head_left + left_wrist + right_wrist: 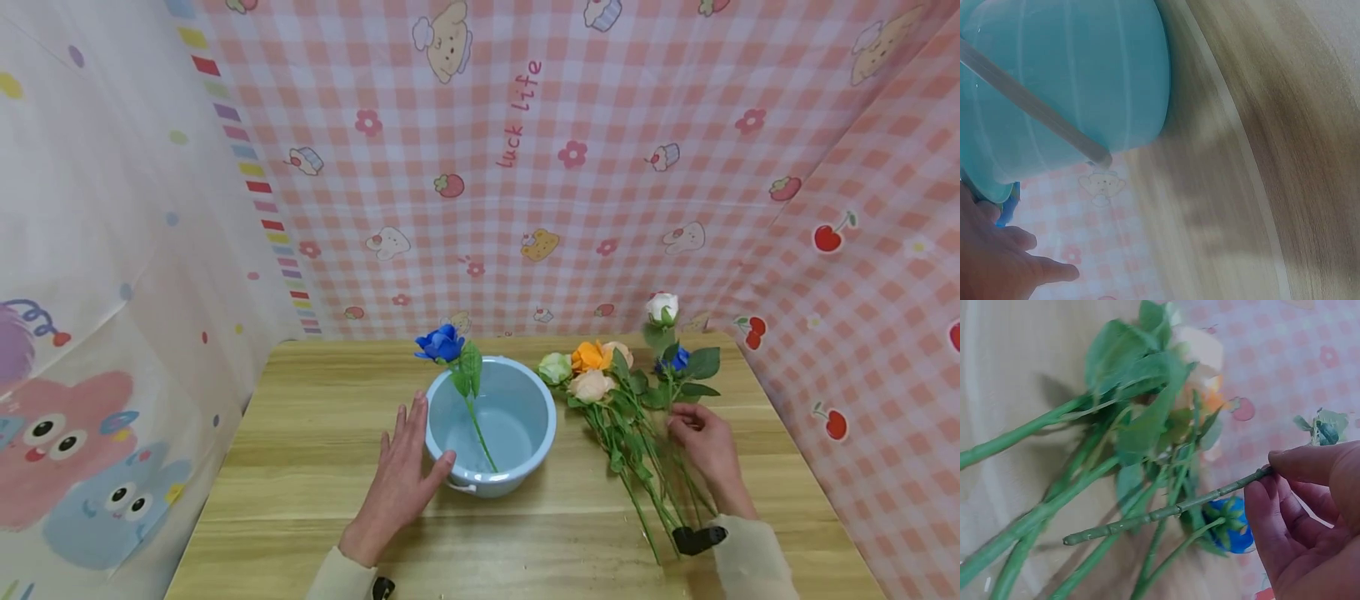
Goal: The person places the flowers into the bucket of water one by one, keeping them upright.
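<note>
A light blue bucket (491, 485) with a handle stands on the table. My left hand (401, 475) rests against its left side, fingers straight and the thumb at the rim; the left wrist view shows the bucket's wall (1085, 81) and part of that hand (1004, 256). One blue rose (441, 343) leans in the bucket, its bloom above the far left rim. With thumb and fingertips my right hand (705, 442) pinches the stem (1166, 512) of a white rose (663, 309), held upright over the other flowers. The stem's cut end points away from the hand.
Right of the bucket lies a bunch of artificial flowers: an orange rose (589, 356), a peach rose (591, 386), a pale green one (555, 368) and another blue rose (678, 359). Their stems run toward the table's front. A checked cloth (480, 217) hangs behind the wooden table (315, 467).
</note>
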Tool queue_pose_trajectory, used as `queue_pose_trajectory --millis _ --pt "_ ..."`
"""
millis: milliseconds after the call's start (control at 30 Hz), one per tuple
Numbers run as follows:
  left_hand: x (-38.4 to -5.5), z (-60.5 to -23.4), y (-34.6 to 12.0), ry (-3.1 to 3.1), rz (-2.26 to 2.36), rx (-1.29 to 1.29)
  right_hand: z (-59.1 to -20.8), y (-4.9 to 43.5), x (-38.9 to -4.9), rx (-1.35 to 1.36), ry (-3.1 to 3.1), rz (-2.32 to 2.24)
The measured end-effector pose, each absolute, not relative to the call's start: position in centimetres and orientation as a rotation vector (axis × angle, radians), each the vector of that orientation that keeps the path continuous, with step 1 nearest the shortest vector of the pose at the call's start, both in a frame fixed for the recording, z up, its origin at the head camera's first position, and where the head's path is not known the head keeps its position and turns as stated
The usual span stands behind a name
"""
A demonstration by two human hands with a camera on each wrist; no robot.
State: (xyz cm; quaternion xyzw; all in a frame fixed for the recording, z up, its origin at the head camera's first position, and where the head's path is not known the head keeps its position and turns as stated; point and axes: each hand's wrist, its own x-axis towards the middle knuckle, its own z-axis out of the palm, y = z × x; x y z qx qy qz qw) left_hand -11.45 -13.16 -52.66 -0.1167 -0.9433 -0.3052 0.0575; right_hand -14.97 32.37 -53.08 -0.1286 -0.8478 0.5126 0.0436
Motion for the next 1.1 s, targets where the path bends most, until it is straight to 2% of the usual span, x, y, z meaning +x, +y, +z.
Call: queue_pose_trajectory --millis 333,1100 --pt "-11.5 -52.7 -13.2 -2.85 -0.933 -0.365 -50.6 31.3 -15.0 -0.393 -2.364 1.68" --pt "-11.3 -52.6 -13.1 -2.832 -0.941 -0.363 -45.3 25.3 -14.9 -0.329 -2.139 1.855"
